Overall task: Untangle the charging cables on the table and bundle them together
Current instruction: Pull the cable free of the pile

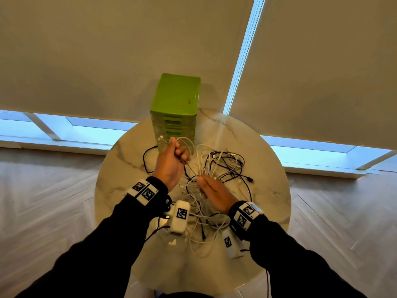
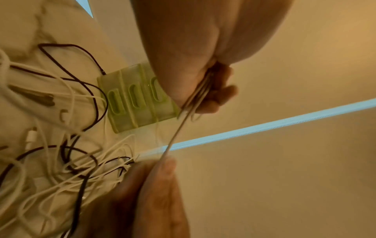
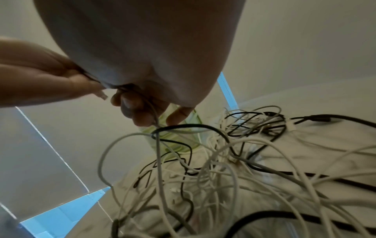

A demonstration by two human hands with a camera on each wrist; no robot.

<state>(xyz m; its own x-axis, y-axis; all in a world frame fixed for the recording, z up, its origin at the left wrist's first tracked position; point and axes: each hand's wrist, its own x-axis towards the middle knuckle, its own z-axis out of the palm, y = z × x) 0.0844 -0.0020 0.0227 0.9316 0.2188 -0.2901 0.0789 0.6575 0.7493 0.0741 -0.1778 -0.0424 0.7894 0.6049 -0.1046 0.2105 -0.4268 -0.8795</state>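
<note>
The left hand (image 1: 169,162) grips a looped white cable (image 1: 184,143), raised above the worktop (image 1: 120,168); the right hand (image 1: 214,193) pinches its taut strand. Only the head view shows the whole tangle of cables (image 1: 223,168) beside and beneath the right hand, and the green drawer unit (image 1: 175,108) beyond the left.

The lower drawers of the green drawer unit (image 1: 175,117) are hidden behind the left hand (image 1: 169,162), and single strands in the cable tangle (image 1: 217,181) cannot be told apart.
</note>
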